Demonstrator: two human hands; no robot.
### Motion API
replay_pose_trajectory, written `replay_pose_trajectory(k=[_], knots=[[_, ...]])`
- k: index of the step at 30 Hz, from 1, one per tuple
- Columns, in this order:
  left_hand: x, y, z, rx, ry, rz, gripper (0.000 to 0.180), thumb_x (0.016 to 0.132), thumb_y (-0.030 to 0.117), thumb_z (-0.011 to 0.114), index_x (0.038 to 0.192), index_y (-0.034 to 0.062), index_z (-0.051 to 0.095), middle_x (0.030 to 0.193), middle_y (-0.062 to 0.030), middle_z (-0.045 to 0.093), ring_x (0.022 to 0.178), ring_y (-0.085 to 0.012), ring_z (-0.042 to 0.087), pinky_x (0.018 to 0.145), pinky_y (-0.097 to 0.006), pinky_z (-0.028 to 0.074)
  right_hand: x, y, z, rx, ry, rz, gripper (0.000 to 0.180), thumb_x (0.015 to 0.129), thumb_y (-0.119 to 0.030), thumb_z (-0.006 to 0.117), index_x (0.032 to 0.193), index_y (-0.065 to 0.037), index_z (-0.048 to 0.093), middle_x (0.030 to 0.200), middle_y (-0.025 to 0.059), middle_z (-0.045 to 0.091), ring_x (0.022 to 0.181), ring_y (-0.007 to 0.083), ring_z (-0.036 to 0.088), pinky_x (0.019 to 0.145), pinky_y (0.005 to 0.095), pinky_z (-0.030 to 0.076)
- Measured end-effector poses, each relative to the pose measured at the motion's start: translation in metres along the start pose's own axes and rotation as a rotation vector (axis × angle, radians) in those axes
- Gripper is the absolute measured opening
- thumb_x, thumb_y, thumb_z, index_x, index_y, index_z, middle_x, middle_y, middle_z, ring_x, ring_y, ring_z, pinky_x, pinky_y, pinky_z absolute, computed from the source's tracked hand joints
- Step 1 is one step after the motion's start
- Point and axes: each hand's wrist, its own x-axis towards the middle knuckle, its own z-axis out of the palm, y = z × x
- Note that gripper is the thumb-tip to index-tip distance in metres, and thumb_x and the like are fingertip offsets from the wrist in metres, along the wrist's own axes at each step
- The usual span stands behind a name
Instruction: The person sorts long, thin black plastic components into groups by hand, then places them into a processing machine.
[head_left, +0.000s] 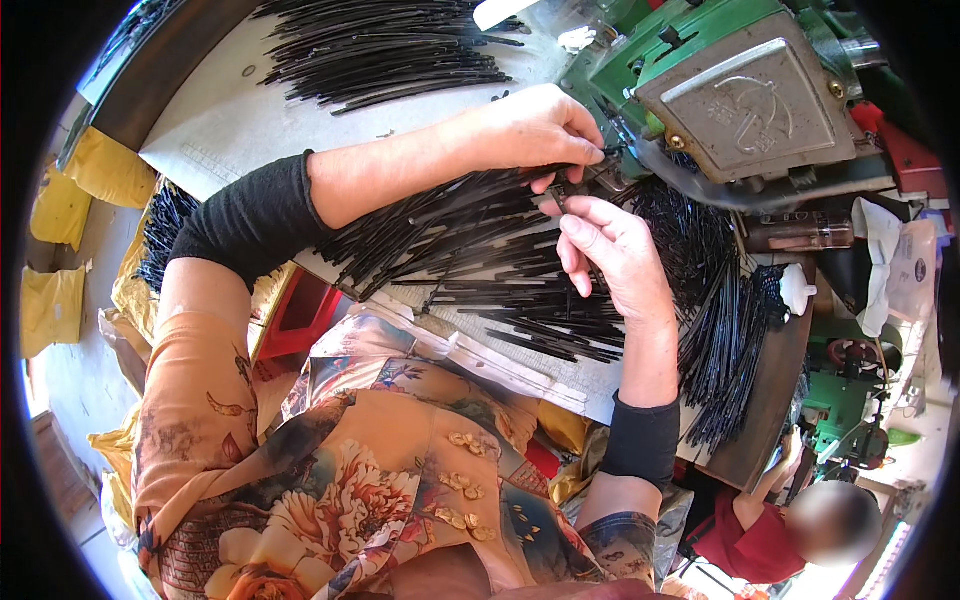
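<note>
On the far left, yellow cloth bags [62,205] lie on the floor, well apart from the work

Next comes the white worktable [215,125]. At its top sits a loose heap of thin black metal rods [385,50]. A second, bigger heap of the same black rods [470,225] is spread out in front of the person, under both arms

The left hand [535,128] reaches over this heap. Its fingers are pinched shut on the end of one thin black rod [590,160], right beside the machine. The right hand [612,250] is just below it, with thumb and fingers closed on a small dark piece [556,192] at the same spot. The two hands almost touch

To the right stands the green metal machine with a grey plate on top [740,95]. The rod end sits at its mouth. More black rods hang off the table edge [725,340] below it

What could go wrong? The fingertips are very close to the machine's mouth, so they could get nipped if it moves. The rod is thin and could slip or bend if it goes in crooked. The right arm could brush the hanging rods and send them sliding to the floor

A second person in a red top [760,535] is low on the right
</note>
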Motion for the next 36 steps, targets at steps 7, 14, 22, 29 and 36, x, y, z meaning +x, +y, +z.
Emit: replay_pose_trajectory(k=[7,14,22,29,36], knots=[[-0.002,-0.003,0.001,0.240,-0.125,0.045,0.029,0.080,0.013,0.062,0.101,-0.0066,0.059,0.075,-0.0073,0.065,0.051,-0.0078,0.057,0.046,-0.021,0.046,0.004,0.012,-0.016,-0.003,0.245,-0.045,0.021,0.085,-0.012,0.059,0.098,0.003,0.057,0.064,0.0020,0.055,0.048,0.0061,0.049,0.042,0.0173,0.038],[-0.001,-0.004,-0.006,0.125,-0.213,-0.035,0.032,0.080,0.016,0.062,0.104,-0.0046,0.059,0.073,-0.0052,0.065,0.053,-0.0068,0.057,0.045,-0.019,0.041,0.008,0.024,-0.038,0.339,0.182,-0.102,0.030,0.087,-0.012,0.055,0.113,0.003,0.049,0.079,0.0112,0.063,0.060,0.0146,0.062,0.055,0.0242,0.053],[0.001,-0.005,-0.009,-0.167,-0.307,-0.133,0.033,0.080,0.019,0.063,0.104,-0.0034,0.060,0.074,-0.0065,0.065,0.050,-0.0069,0.053,0.044,-0.019,0.039,0.006,0.028,-0.048,0.479,0.082,-0.159,0.027,0.089,-0.011,0.052,0.112,0.003,0.051,0.083,0.0163,0.064,0.066,0.0173,0.065,0.056,0.0265,0.056],[0.003,-0.006,-0.007,-0.094,-0.292,-0.033,0.034,0.080,0.023,0.064,0.104,-0.0023,0.061,0.071,-0.0062,0.064,0.046,-0.0060,0.049,0.043,-0.019,0.038,0.006,0.026,-0.043,0.484,0.176,-0.200,0.025,0.089,-0.012,0.053,0.109,0.003,0.053,0.082,0.0154,0.064,0.065,0.0163,0.065,0.057,0.0261,0.055],[0.003,-0.002,-0.024,0.075,-0.083,-0.113,0.031,0.083,0.029,0.060,0.096,0.0009,0.063,0.067,-0.0040,0.063,0.042,-0.0050,0.047,0.038,-0.019,0.036,0.007,0.022,-0.051,0.421,0.422,-0.295,0.019,0.089,-0.011,0.054,0.103,0.001,0.054,0.086,0.0169,0.064,0.065,0.0162,0.064,0.059,0.0267,0.055]])
